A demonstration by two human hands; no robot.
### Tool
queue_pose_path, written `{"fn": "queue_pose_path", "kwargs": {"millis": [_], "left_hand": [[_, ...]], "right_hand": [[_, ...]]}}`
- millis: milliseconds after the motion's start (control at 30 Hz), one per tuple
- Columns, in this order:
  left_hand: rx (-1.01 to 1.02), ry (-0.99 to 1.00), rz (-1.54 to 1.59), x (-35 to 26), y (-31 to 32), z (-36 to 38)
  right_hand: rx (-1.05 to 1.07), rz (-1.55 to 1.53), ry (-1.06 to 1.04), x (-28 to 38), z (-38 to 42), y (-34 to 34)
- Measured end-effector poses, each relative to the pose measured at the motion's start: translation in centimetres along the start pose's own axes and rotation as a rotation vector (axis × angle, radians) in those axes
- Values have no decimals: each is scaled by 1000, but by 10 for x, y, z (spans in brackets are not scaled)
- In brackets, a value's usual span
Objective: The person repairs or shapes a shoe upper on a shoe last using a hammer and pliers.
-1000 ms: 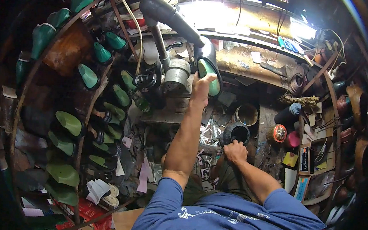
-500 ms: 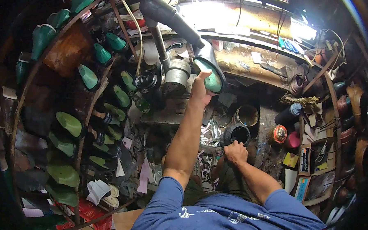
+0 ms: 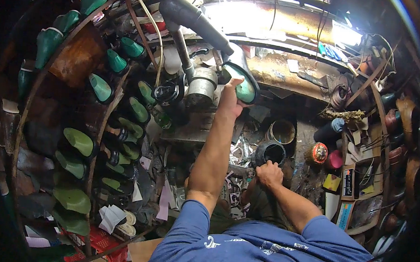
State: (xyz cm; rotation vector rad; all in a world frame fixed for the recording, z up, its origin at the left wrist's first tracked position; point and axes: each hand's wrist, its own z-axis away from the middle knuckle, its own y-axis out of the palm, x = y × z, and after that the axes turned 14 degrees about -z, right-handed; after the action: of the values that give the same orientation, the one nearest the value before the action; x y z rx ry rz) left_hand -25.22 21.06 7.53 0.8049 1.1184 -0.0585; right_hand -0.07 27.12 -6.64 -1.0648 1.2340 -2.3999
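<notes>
In the upper middle, my left hand [image 3: 233,100] is closed round a dark shoe upper [image 3: 251,71] stretched over a green shoe last [image 3: 244,90]. The green sole side faces me, and my thumb lies across it. Behind the shoe, its far end meets the tip of a thick metal post arm [image 3: 196,22]. My right hand [image 3: 270,175] is curled into a fist at the near rim of a black round pot [image 3: 261,157]. What its fingers hold is hidden, so I cannot tell.
Racks on the left carry several green lasts [image 3: 78,141] in dark uppers. An open can [image 3: 281,131] stands behind the pot. To the right are a dark bottle [image 3: 329,130], a red-and-white ball-like lid [image 3: 319,152] and a wooden tray [image 3: 379,183]. Scraps [image 3: 242,151] litter the middle.
The shoe on its last has turned slightly in my left hand and its lower end has shifted a little to the right. My right hand stays at the pot.
</notes>
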Motion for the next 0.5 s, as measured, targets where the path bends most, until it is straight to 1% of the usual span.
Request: {"fn": "queue_pose_path", "kwargs": {"millis": [200, 267, 300, 367, 500], "left_hand": [[-96, 30, -111, 0, 4, 0], [-140, 86, -210, 0, 5, 0], [-140, 86, -210, 3, 3, -4], [-245, 166, -346, 15, -4, -17], [-308, 151, -454, 15, -1, -14]], "right_hand": [[8, -39, 22, 7, 5, -7], [7, -48, 22, 8, 5, -8], [6, -49, 22, 7, 4, -7], [4, -41, 29, 5, 2, -4], [15, -35, 25, 7, 4, -7]]}}
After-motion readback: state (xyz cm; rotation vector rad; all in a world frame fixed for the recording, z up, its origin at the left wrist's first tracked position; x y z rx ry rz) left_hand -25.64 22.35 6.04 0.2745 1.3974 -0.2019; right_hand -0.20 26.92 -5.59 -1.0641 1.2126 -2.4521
